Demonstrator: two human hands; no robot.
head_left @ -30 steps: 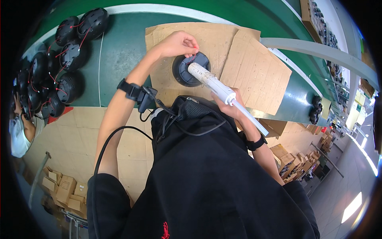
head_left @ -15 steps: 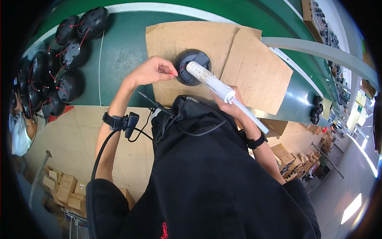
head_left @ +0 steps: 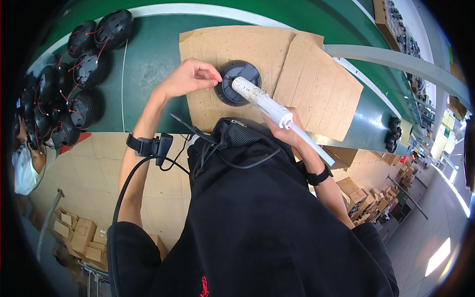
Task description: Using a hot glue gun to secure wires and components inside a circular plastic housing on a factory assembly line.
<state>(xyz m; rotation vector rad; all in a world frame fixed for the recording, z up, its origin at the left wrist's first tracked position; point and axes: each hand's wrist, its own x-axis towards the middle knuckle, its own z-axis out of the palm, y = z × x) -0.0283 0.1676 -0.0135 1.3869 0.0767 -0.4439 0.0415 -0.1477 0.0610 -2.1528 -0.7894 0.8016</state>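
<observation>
Round black housing (head_left: 227,89) lies on a cardboard sheet (head_left: 232,42) on the green table (head_left: 148,74). At its nine o'clock edge, the left hand (head_left: 192,78) has its grip, thumb and fingertips together, clamped on a red wire (head_left: 216,78). A white tubular tool (head_left: 268,107) slopes from over the housing toward four o'clock; contact between the two cannot be determined. The right hand (head_left: 288,126) has its grip clamped around the tool's body. A cluster of black housings (head_left: 87,109) with red leads occupies the table well apart, at nine o'clock.
</observation>
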